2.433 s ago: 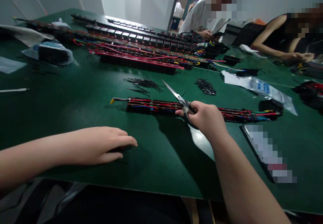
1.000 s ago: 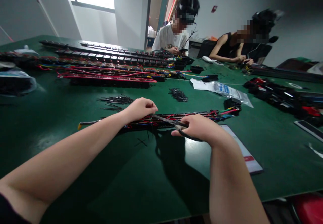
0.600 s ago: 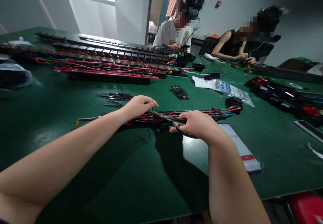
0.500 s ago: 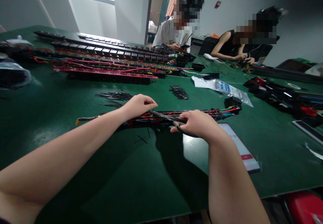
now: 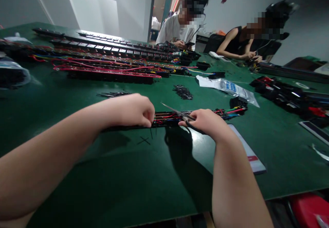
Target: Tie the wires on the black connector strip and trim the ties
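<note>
A long black strip with bundled coloured wires lies across the table in front of me. My right hand grips a pair of scissors, whose blades point left above the strip. My left hand is closed over the strip's left part, thumb and fingers curled together; what they hold, if anything, is hidden. Thin black offcuts lie on the table just below. One pile of thin black cable ties rests beyond the strip, and another is partly covered by my left hand.
Several more wired strips lie in rows at the far left. A clear plastic bag is beyond the strip, and a phone-like flat panel sits by my right forearm. Black parts lie at right. Two people work across the green table.
My left hand has come down and nearer onto the strip, its fingers now curled. The scissors have drawn back a little to the right, away from my left fingers.
</note>
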`<action>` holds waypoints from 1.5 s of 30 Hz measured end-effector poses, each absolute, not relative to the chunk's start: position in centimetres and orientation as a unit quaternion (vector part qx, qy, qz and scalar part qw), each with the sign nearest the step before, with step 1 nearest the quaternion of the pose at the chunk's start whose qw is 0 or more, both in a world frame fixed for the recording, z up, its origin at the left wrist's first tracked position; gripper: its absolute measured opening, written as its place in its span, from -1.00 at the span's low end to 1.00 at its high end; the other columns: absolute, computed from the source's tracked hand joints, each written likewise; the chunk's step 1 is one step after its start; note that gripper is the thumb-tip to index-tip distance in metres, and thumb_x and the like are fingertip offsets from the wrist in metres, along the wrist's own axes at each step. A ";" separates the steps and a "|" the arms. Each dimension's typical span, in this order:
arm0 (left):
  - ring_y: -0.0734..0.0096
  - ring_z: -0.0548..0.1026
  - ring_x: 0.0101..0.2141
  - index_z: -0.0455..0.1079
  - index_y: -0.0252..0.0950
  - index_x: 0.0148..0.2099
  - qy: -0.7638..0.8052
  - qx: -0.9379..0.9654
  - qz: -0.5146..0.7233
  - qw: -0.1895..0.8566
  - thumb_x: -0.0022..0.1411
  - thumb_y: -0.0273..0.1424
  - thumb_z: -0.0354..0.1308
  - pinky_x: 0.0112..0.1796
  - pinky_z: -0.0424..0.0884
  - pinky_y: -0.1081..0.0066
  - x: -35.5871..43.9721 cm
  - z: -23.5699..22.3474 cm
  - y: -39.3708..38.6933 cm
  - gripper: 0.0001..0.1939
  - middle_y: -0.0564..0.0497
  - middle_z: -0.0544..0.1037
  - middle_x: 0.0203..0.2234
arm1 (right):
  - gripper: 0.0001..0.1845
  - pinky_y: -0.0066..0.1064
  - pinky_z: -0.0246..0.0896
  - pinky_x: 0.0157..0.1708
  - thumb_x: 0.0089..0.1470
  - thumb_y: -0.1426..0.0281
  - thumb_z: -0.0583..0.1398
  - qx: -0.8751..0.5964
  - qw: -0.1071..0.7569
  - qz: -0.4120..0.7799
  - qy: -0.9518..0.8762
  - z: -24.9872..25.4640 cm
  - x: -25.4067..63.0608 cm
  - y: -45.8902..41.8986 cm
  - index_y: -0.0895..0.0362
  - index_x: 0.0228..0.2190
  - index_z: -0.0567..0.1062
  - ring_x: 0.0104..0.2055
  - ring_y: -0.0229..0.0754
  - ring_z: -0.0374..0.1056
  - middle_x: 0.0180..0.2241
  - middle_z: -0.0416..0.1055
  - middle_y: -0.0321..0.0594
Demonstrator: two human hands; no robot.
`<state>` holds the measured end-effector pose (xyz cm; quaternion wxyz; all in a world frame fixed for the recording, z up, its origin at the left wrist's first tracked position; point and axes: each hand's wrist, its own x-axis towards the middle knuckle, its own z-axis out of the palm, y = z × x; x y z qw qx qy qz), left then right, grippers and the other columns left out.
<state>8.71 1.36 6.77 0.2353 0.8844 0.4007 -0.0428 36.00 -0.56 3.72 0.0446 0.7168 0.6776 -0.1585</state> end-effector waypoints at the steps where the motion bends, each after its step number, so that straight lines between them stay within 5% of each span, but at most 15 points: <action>1: 0.38 0.58 -0.37 0.62 -0.17 -0.25 0.393 0.887 -0.108 0.215 0.21 -0.38 0.31 -0.36 0.34 0.45 9.1 6.5 0.7 -0.93 0.09 0.69 -0.36 | -0.46 -0.33 -0.03 -0.52 -0.11 -0.16 0.35 0.708 0.032 -0.183 0.681 3.8 36.2 -0.7 0.08 -0.53 0.58 -0.53 -0.13 0.31 -0.57 0.46 -0.19; 9: 0.15 0.62 -0.32 0.62 -0.24 -0.28 0.407 0.881 -0.180 0.162 0.09 -0.47 0.33 -0.37 0.39 0.36 11.8 2.3 -0.5 -0.89 -0.10 0.69 -0.34 | -0.29 -0.40 -0.05 -0.54 -0.07 -0.36 0.17 0.625 -0.112 -0.321 0.703 3.9 37.0 -1.3 0.05 -0.50 0.29 -0.57 -0.30 0.10 -0.62 0.20 -0.41; 16: 0.27 0.58 -0.36 0.57 -0.20 -0.25 0.387 0.905 -0.130 0.122 0.21 -0.42 0.27 -0.45 0.27 0.41 10.2 4.7 -0.5 -0.94 -0.01 0.66 -0.36 | -0.34 -0.38 0.19 -0.42 0.03 -0.29 0.18 0.541 -0.038 -0.429 0.722 4.9 39.8 -1.5 0.08 -0.45 0.35 -0.48 -0.25 0.24 -0.54 0.30 -0.36; 27: 0.06 0.68 -0.25 0.62 -0.28 -0.08 0.324 0.940 -0.106 0.029 0.35 -0.53 0.11 -0.29 0.48 0.29 12.0 3.6 -4.2 -0.75 -0.20 0.70 -0.30 | -0.33 -0.41 0.01 -0.54 -0.10 -0.25 0.30 0.556 0.148 -0.486 0.658 5.7 40.0 -2.2 0.15 -0.45 0.53 -0.65 -0.31 0.13 -0.73 0.23 -0.42; 45: 0.05 0.71 -0.27 0.62 -0.38 -0.16 0.375 0.919 -0.121 0.025 0.26 -0.66 0.18 -0.38 0.53 0.33 13.7 2.4 -5.5 -0.78 -0.27 0.70 -0.26 | -0.45 -0.42 0.10 -0.53 -0.06 -0.14 0.33 0.557 0.143 -0.475 0.666 3.4 37.8 -0.4 0.12 -0.53 0.50 -0.64 -0.32 0.18 -0.71 0.27 -0.41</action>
